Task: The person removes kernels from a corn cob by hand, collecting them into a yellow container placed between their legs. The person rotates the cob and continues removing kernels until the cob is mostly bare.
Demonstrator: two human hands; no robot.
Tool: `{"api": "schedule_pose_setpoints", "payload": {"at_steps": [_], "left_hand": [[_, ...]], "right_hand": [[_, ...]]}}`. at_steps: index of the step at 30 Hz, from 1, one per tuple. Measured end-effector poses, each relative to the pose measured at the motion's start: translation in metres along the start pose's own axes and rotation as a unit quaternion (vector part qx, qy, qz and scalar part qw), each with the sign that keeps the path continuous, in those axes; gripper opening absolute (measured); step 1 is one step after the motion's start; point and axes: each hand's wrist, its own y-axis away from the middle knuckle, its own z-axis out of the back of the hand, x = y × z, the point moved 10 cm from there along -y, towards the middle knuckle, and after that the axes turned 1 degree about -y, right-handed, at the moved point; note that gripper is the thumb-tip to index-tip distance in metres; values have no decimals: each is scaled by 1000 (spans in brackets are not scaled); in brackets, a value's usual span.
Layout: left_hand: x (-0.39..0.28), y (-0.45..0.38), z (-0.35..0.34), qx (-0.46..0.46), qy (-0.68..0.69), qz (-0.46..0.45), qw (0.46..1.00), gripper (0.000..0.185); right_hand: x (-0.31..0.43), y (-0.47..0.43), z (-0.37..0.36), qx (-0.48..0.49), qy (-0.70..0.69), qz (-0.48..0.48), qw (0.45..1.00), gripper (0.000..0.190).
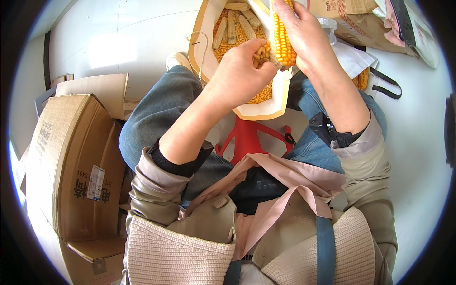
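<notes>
In my right hand (310,39) is an ear of yellow corn (284,39), held upright over the open bag. A strip along its left side is stripped to the pale cob, while rows of kernels stay on the side facing me. My left hand (237,73) is curled at the ear's lower end, with loose corn kernels (262,53) between its thumb and forefinger. Below both hands stands a paper bag (263,111) with a white inside and rope handles. Loose kernels (262,97) lie in it, with several bare corn cobs (231,26) on top.
An open cardboard box (85,149) stands on the left. Beneath the bag is a red plastic frame (245,137), between my knees. At right, a white bag (356,58) with a black strap holds more corn ears (363,78). Another cardboard box (359,26) is behind it.
</notes>
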Motion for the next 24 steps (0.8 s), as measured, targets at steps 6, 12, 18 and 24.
{"api": "schedule_pose_setpoints", "payload": {"at_steps": [6,12,18,24], "left_hand": [[-2,1,-3,25,53,13,998,48],[-2,1,-3,35,80,16,996,44],[4,-3,-3,20,16,22,999,43],[7,-7,-3,19,1,-21,1000,47]], "right_hand": [[15,10,3,-9,63,41,997,38],[16,6,2,-12,65,57,996,38],[21,12,1,-1,95,55,994,39],[21,10,1,9,95,80,992,41]]}}
